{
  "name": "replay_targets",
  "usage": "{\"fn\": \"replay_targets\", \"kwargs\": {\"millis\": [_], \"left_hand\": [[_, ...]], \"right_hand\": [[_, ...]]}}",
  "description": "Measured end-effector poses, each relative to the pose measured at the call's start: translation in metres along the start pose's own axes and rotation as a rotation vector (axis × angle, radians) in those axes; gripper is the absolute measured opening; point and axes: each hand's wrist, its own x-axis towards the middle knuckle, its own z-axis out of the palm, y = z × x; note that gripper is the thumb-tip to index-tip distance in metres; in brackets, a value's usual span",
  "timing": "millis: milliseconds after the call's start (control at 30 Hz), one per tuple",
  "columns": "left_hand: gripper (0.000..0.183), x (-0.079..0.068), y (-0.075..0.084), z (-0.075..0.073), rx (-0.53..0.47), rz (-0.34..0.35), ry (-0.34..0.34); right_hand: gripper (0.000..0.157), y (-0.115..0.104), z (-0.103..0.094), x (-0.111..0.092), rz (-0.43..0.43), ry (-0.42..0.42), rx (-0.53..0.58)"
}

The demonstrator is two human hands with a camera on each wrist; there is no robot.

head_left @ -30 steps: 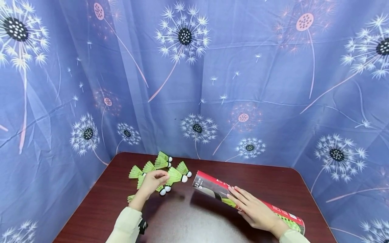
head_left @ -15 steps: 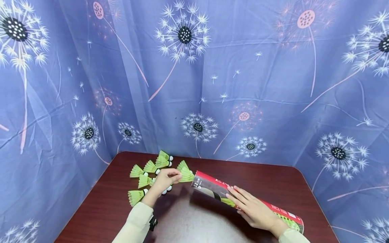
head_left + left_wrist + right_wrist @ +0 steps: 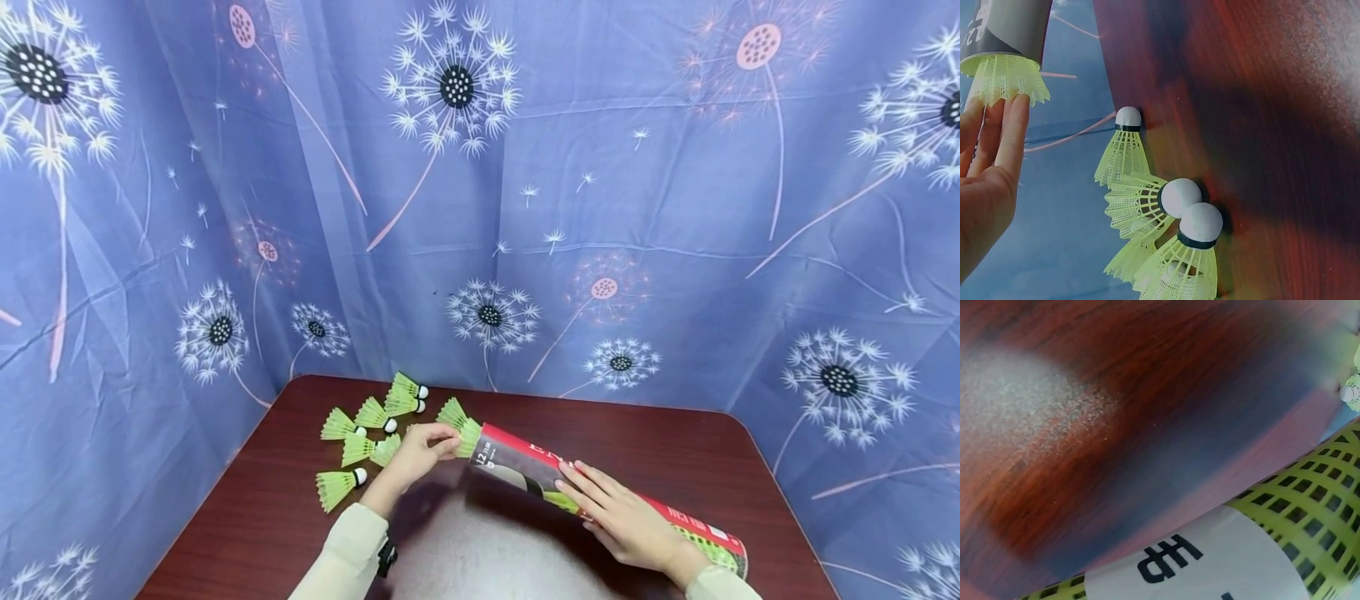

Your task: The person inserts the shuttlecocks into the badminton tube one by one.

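Note:
My left hand (image 3: 422, 460) pinches the skirt of a yellow-green shuttlecock (image 3: 468, 437) at the mouth of a red and grey shuttlecock tube (image 3: 517, 457). In the left wrist view the shuttlecock (image 3: 1013, 75) is inside the tube (image 3: 1016, 28) cork first, with the skirt's edge sticking out past the rim. Lying across the middle of the tube, my right hand (image 3: 626, 518) grips it; the tube's mouth is to the left and its other end to the lower right. The right wrist view shows the tube's printed side (image 3: 1316, 512) but not the fingers.
Several loose shuttlecocks (image 3: 358, 448) lie in a group on the dark red wooden table (image 3: 247, 517), left of the tube. One more shuttlecock (image 3: 452, 410) lies just behind the tube's mouth. A blue dandelion-print curtain (image 3: 525, 208) stands behind the table and along its sides.
My left hand has moved right, carrying the shuttlecock from over the group into the tube's mouth; its cork has gone out of sight inside. The right hand and the tube have stayed nearly still.

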Motion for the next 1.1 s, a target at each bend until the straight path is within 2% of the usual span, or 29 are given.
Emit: {"fn": "replay_targets", "kwargs": {"millis": [67,233,300,667,800,933,1100], "left_hand": [[0.012,-0.002,0.005,0.003,-0.001,0.002,-0.014],[0.012,-0.001,0.000,0.007,0.004,0.024,-0.026],[0.012,0.001,-0.007,0.008,0.013,0.035,-0.028],[0.012,0.002,-0.010,0.011,0.049,0.079,-0.041],[0.012,0.003,-0.010,0.011,0.076,0.086,-0.056],[0.011,0.000,-0.003,0.011,0.138,0.111,-0.071],[0.009,-0.003,0.017,0.011,0.209,0.147,-0.105]], "right_hand": [[0.050,-0.001,0.000,0.000,0.000,0.004,-0.008],[0.050,-0.001,0.001,0.001,0.005,0.009,-0.021],[0.050,0.000,0.001,0.002,0.004,0.011,-0.020],[0.049,-0.001,0.003,0.003,0.001,0.008,-0.015],[0.058,-0.001,0.002,0.003,0.000,-0.005,-0.004],[0.064,-0.001,0.001,0.003,-0.008,-0.010,-0.006],[0.059,-0.001,0.001,0.003,-0.011,-0.006,-0.007]]}}
